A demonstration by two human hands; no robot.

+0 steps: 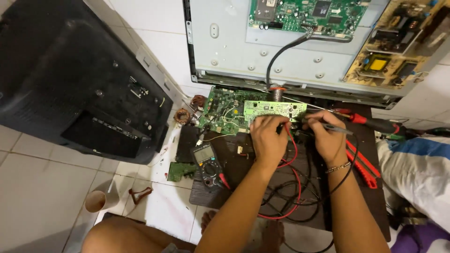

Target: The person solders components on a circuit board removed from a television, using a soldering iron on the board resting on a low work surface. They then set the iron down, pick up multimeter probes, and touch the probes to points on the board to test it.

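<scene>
Knee (117,234) lowest; hands probe small board (274,109); multimeter (207,161) left; cables (286,197) underneath.

Seen from above, a left hand (268,137) and right hand (328,136) press red and black probes onto a small green circuit board (274,109). A multimeter (208,165) lies just left, on a dark board on the tiled floor (28,187).

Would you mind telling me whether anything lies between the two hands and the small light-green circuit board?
Nothing visible does. The left hand and the right hand sit at the near edge of the light-green circuit board, each holding a probe there.
</scene>
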